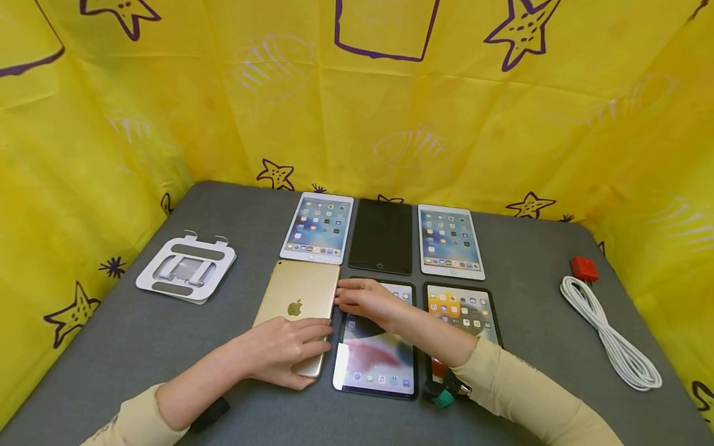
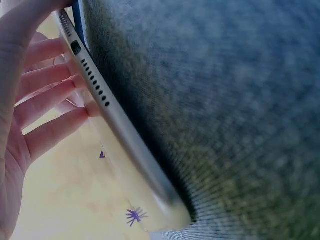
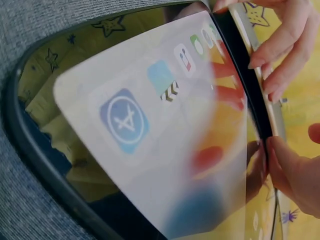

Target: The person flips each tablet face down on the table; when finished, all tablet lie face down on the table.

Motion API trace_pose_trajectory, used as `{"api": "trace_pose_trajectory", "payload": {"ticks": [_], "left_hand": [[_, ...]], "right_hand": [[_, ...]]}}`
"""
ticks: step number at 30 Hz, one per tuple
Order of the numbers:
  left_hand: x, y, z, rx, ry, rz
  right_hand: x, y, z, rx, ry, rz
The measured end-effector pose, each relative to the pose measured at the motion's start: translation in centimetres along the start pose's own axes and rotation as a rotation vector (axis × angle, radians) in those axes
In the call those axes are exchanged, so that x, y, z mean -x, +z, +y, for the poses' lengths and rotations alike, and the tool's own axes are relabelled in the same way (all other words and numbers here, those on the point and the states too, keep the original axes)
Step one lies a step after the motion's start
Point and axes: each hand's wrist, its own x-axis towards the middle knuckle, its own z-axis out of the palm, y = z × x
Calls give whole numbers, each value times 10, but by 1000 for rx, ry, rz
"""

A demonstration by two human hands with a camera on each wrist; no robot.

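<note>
A gold tablet (image 1: 305, 288) lies face down in the front row, an apple logo on its back. My left hand (image 1: 287, 347) lies over its lower part, fingertips by the right edge and thumb near the bottom corner. In the left wrist view, straight fingers touch the tablet's back (image 2: 107, 132) beside its port and speaker holes. My right hand (image 1: 370, 300) reaches across a lit tablet (image 1: 379, 356), its fingertips at the gold tablet's right edge. The right wrist view shows the lit tablet's screen (image 3: 125, 120) close up, with fingers of both hands along the edge beyond.
Behind stand two white tablets (image 1: 318, 226) (image 1: 450, 241) lying screen up, with a dark tablet (image 1: 382, 235) between them. Another lit tablet (image 1: 463, 310) is partly under my right forearm. A white folding stand (image 1: 186, 266) lies left; a red charger (image 1: 584, 269) and coiled white cable (image 1: 610, 334) lie right.
</note>
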Motion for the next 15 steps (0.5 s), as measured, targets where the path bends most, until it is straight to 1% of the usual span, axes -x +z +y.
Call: {"api": "trace_pose_trajectory", "payload": {"ticks": [4, 9, 12, 15], "left_hand": [[2, 0, -2, 4, -7, -24], [2, 1, -2, -8, 3, -34], [2, 1, -2, -20, 15, -30], [2, 2, -2, -30, 28, -16]], "right_hand": [[1, -1, 1, 0, 5, -11], [3, 0, 1, -2, 7, -13], [5, 3, 0, 21, 7, -17], [7, 6, -1, 70, 4, -19]]}}
